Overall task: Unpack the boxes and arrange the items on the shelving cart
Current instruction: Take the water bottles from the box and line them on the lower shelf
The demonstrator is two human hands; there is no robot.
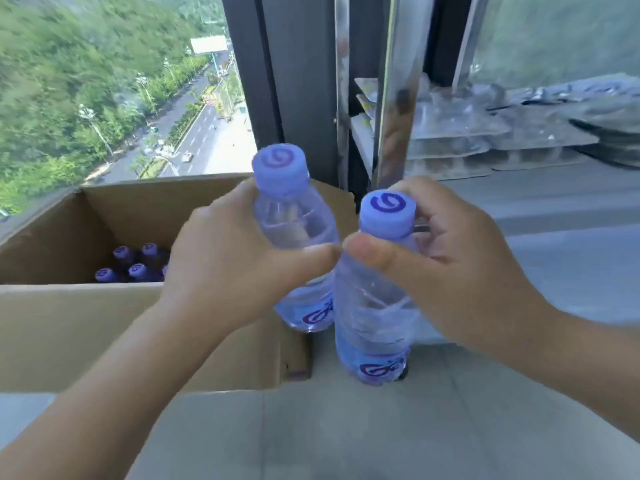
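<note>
Now we grip one water bottle [298, 233] in our left hand [228, 261], another bottle [374, 320] in our right hand [450, 258], beside the cardboard box [114, 334].

Two capped clear water bottles [298, 237] [374, 306] upright, open cardboard box [69, 327] holding more

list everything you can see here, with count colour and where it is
held water bottles: 2, clear with purple caps; one in the left hand over the box's right end, one in the right hand, just right of the box
bottles in box: at least 4 purple caps showing, low inside the box, left
cardboard box: 1, brown, open, at left
clear plastic trays: a stack, count unclear, on the grey shelf at upper right
grey shelf: 1, at right
window: trees and a road far below, upper left
left hand: grips its bottle's shoulder
right hand: grips its bottle just below the cap
</note>
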